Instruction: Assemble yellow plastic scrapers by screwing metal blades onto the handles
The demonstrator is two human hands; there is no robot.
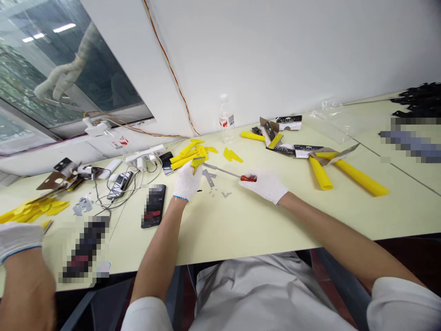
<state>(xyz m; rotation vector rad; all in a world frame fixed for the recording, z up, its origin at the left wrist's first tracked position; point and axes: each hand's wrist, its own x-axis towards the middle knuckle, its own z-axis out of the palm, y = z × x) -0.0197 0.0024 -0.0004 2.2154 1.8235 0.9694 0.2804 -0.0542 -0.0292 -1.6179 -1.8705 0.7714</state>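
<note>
My left hand, in a white glove, is closed around a yellow plastic piece with a greyish edge. In my gloved right hand is a screwdriver with a red handle. Its long metal shaft points left, and the tip reaches close to the yellow piece; I cannot tell whether it touches. Flat grey metal blades lie on the table between my hands. Several small screws are scattered nearer to me. Just behind my left hand is a pile of yellow plastic parts.
A clear bottle stands by the wall. Yellow tubes and opened cardboard packaging lie to the right. On the left are a phone, a power strip with tangled cables, and a co-worker's gloved hand near yellow pieces.
</note>
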